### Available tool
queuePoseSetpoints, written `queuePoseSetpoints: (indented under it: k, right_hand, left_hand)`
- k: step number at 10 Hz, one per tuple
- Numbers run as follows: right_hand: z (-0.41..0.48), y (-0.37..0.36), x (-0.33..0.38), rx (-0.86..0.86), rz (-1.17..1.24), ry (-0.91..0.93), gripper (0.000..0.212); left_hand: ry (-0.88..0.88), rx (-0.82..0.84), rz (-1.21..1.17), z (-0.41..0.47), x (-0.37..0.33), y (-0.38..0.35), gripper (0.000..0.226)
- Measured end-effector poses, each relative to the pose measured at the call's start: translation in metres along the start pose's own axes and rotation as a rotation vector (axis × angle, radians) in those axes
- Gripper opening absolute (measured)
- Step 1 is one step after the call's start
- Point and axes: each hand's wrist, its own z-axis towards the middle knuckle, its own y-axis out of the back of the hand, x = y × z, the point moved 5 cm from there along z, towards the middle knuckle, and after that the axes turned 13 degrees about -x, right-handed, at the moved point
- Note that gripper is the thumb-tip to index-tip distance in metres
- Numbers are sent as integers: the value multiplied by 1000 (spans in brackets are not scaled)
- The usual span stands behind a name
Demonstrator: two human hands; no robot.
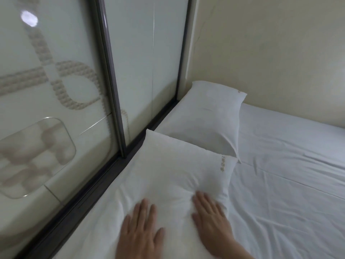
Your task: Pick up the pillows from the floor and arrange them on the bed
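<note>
Head view shows two white pillows on the bed. Both hands lie flat on the near pillow, fingers spread, holding nothing. Left hand and right hand look blurry. Far pillow sits in the corner by the wall. Glass doors run along the left side.

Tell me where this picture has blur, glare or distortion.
Head view: both hands, left hand and right hand, are motion-blurred on the near pillow; a bright glare spot sits on the glass panel; the wide lens bends the dark frame.
</note>
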Motion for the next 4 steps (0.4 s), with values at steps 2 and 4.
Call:
queuePoseSetpoints:
  k: [2, 4]
  right_hand:
    - [-53, 37, 77, -303, 75, -3, 55]
    - [-139, 33, 54, -97, -41, -110, 44]
  left_hand:
    - [197, -93, -28, -69, 62, 36, 90]
    - [166, 75, -53, -127, 61, 62, 77]
